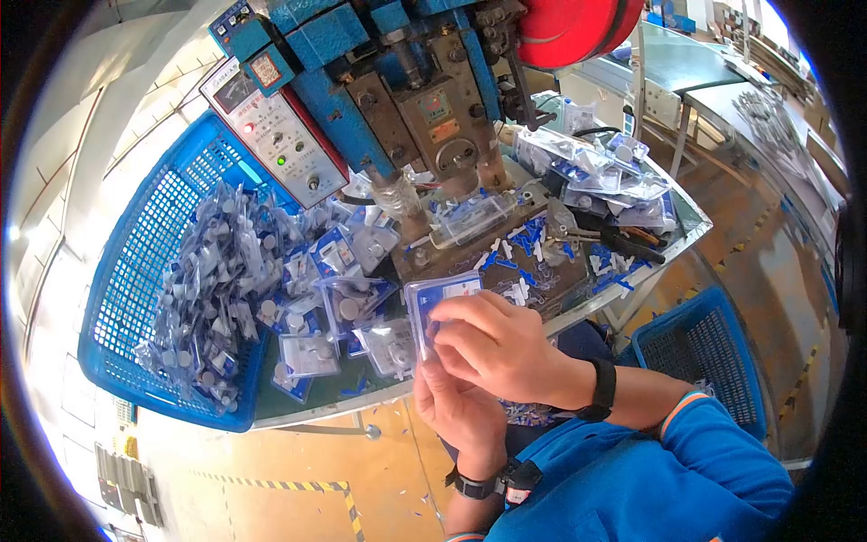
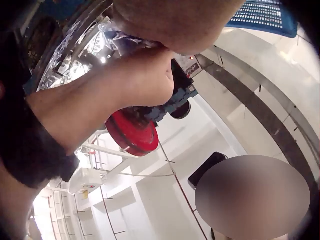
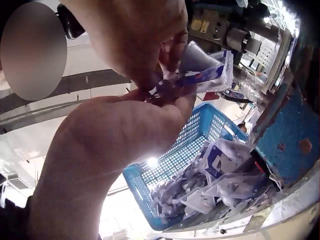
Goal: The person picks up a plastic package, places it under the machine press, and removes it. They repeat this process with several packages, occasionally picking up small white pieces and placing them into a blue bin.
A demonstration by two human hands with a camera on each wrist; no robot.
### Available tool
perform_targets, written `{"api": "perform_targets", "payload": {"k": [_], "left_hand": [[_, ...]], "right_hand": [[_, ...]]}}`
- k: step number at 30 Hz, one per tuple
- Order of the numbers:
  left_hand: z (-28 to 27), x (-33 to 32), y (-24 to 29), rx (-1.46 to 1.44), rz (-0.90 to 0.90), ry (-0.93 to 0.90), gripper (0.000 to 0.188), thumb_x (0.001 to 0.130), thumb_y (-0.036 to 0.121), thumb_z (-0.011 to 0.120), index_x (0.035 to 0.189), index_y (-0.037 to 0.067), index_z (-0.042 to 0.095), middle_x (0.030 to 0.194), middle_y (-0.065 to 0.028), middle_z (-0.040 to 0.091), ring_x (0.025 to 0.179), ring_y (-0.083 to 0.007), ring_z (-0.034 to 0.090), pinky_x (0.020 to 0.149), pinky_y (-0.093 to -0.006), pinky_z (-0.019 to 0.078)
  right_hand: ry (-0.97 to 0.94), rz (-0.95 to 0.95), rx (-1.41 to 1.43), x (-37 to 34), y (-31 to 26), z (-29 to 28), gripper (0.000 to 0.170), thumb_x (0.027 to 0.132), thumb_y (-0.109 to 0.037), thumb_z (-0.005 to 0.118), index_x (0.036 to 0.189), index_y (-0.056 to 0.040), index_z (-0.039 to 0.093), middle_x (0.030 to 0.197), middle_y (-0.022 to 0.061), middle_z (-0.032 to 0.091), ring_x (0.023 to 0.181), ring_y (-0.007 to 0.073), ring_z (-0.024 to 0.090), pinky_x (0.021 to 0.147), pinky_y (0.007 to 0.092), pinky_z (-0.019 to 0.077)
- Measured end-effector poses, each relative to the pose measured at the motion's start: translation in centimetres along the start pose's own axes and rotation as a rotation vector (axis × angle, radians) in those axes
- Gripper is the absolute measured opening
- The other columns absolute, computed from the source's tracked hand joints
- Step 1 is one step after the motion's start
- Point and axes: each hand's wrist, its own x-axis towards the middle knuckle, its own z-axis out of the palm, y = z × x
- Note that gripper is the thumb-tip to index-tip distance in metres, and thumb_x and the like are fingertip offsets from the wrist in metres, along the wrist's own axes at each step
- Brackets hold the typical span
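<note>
Both hands are together on a clear blister pack with a blue-and-white card (image 1: 444, 294), held up in front of the press at the table's near edge. My left hand (image 1: 459, 414) pinches the pack's lower edge between thumb and fingers. Curled over the pack's near side, my right hand (image 1: 506, 348) grips it close above the left thumb. In the right wrist view the pack (image 3: 215, 75) juts out beyond the fingers, and the fingertips are partly hidden. The left wrist view hides the pack behind the hands.
A blue press (image 1: 433, 108) with a control box (image 1: 275, 135) stands behind. At left, a blue basket (image 1: 117, 280) overflows with blister packs (image 1: 226, 289). Blue and white plastic scraps (image 1: 515, 262) litter the press bed. More packs (image 1: 614, 181) lie at right; another blue basket (image 1: 704, 343) stands lower right.
</note>
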Motion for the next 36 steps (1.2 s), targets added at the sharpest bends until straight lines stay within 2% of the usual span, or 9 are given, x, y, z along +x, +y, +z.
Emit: {"api": "perform_targets", "payload": {"k": [3,7,10,12,17,21,23,27,36], "left_hand": [[0.1,0.0,-0.1,0.022,0.020,0.022,0.039,0.107,0.026,0.040,0.126,-0.004,0.055,0.124,-0.0173,0.062,0.114,-0.0237,0.061,0.099,-0.0365,0.0495],[0.2,0.1,0.1,0.010,0.002,0.006,0.041,0.106,0.028,0.041,0.126,-0.005,0.054,0.125,-0.0175,0.061,0.116,-0.0244,0.060,0.101,-0.0371,0.0487],[0.4,0.0,-0.3,0.034,-0.014,0.099,0.040,0.103,0.033,0.050,0.118,-0.003,0.058,0.120,-0.0162,0.063,0.109,-0.0223,0.063,0.091,-0.0345,0.0524],[0.4,0.0,-0.3,0.039,-0.029,0.081,0.042,0.104,0.033,0.047,0.122,-0.004,0.056,0.125,-0.0163,0.061,0.113,-0.0229,0.061,0.096,-0.0363,0.0502],[0.4,0.0,-0.2,0.005,-0.113,0.096,0.048,0.106,0.034,0.040,0.131,-0.004,0.052,0.131,-0.0158,0.059,0.120,-0.0236,0.058,0.104,-0.0393,0.0455],[-0.7,0.4,-0.2,-0.037,-0.050,0.107,0.039,0.105,0.029,0.045,0.124,-0.003,0.055,0.124,-0.0151,0.062,0.115,-0.0223,0.060,0.099,-0.0370,0.0479],[-1.1,0.8,-0.2,-0.044,0.032,0.143,0.032,0.102,0.025,0.052,0.116,-0.003,0.060,0.117,-0.0144,0.065,0.107,-0.0211,0.062,0.094,-0.0353,0.0496],[-1.3,0.5,0.0,-0.037,0.042,0.106,0.030,0.102,0.022,0.053,0.115,-0.004,0.061,0.115,-0.0142,0.066,0.106,-0.0205,0.062,0.094,-0.0351,0.0493],[-2.0,0.0,-0.2,-0.009,0.068,0.047,0.032,0.104,0.022,0.049,0.117,-0.005,0.060,0.115,-0.0154,0.066,0.104,-0.0211,0.063,0.091,-0.0339,0.0502]], "right_hand": [[0.009,0.080,0.062,0.4,0.2,0.6,0.019,0.070,-0.009,0.073,0.081,-0.0046,0.058,0.102,0.0077,0.061,0.089,0.0274,0.061,0.068,0.0344,0.0540],[0.054,0.123,0.069,0.9,0.6,1.1,0.022,0.067,-0.004,0.072,0.079,-0.0052,0.055,0.095,0.0068,0.060,0.085,0.0290,0.060,0.068,0.0371,0.0521],[0.068,0.172,0.048,1.0,0.8,1.4,0.025,0.063,0.001,0.072,0.076,-0.0076,0.052,0.091,0.0057,0.060,0.083,0.0290,0.059,0.067,0.0387,0.0499],[0.070,0.166,0.014,0.9,0.9,1.3,0.026,0.062,0.002,0.072,0.076,-0.0075,0.051,0.089,0.0058,0.059,0.081,0.0292,0.058,0.066,0.0388,0.0491],[0.017,0.148,-0.041,0.7,1.1,1.4,0.024,0.065,-0.004,0.070,0.083,-0.0038,0.055,0.088,0.0095,0.056,0.082,0.0307,0.056,0.068,0.0380,0.0503],[-0.003,0.044,0.101,0.5,1.3,1.2,0.025,0.069,-0.008,0.075,0.088,-0.0039,0.058,0.093,0.0099,0.059,0.083,0.0310,0.056,0.068,0.0379,0.0496],[-0.013,0.097,0.176,1.0,0.8,0.1,0.027,0.071,-0.007,0.077,0.094,-0.0052,0.063,0.095,0.0076,0.061,0.085,0.0294,0.058,0.070,0.0378,0.0495],[-0.035,0.128,0.145,1.1,0.5,-0.2,0.029,0.074,-0.009,0.079,0.101,-0.0061,0.068,0.096,0.0070,0.063,0.087,0.0286,0.060,0.074,0.0385,0.0495],[-0.079,-0.006,0.239,0.7,1.5,0.0,0.022,0.071,-0.009,0.076,0.091,-0.0063,0.069,0.097,0.0058,0.064,0.085,0.0262,0.061,0.068,0.0364,0.0516]]}}
